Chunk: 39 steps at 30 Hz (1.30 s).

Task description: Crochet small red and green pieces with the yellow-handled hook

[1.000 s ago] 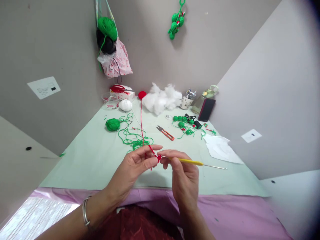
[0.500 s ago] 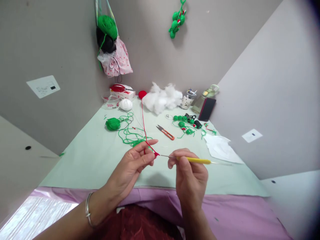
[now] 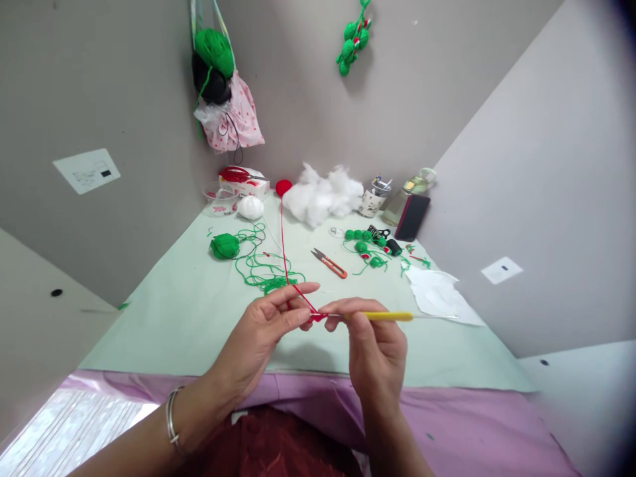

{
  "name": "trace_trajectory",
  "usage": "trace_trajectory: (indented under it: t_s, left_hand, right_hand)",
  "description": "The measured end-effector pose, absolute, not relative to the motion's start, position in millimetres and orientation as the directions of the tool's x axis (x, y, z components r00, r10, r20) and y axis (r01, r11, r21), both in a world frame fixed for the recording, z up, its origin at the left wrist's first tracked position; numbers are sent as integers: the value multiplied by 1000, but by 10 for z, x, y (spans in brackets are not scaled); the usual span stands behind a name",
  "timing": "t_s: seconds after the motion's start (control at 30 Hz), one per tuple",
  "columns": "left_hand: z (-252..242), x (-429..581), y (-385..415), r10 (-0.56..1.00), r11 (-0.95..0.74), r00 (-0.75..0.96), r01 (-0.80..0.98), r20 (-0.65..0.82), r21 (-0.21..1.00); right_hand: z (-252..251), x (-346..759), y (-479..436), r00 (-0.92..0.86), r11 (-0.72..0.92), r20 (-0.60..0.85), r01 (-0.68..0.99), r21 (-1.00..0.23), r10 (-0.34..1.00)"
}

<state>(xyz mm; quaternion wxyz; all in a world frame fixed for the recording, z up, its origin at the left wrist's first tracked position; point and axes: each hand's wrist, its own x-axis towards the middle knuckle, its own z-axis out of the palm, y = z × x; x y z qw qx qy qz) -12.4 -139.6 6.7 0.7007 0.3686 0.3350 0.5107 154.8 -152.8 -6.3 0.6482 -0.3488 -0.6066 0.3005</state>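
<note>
Left hand (image 3: 261,328) pinches red crochet piece (image 3: 318,318)
Right of the piece, right hand (image 3: 376,344) grips yellow-handled crochet hook (image 3: 390,317); if red yarn (image 3: 283,240) slackens, stitches could slip off.

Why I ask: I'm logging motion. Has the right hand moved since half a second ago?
Yes: judged against the orange snips, the right hand has shifted slightly left, toward the left hand.

no readable text, labels or numbers
</note>
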Motion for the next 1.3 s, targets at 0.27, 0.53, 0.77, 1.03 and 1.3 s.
trace_trajectory:
  t_s: [0.27, 0.53, 0.77, 1.03, 1.3]
  left_hand:
    - [-45, -105, -1374, 970, 185, 228, -481, -82, 857]
    - [-13, -110, -1362, 897, 416, 392, -587, -206, 694]
    - [-27, -74, -1410, 944, 234, 323, -517, -66, 823]
    - [-68, -21, -1372, 929, 340, 329, -580, -169, 741]
    - [-47, -95, -1326, 909, 391, 370, -593, -193, 704]
  right_hand:
    - [-186, 1563, -1570, -308, 794, 846, 574, -200, 436]
    - [-125, 1558, -1577, 40, 698, 740, 305, -648, 671]
    - [-60, 1494, -1513, 7, 661, 673, 175, -729, 740]
    - [-258, 1480, -1568, -116, 757, 840, 511, -407, 530]
    - [-98, 1578, -1549, 211, 594, 589, 45, -803, 780]
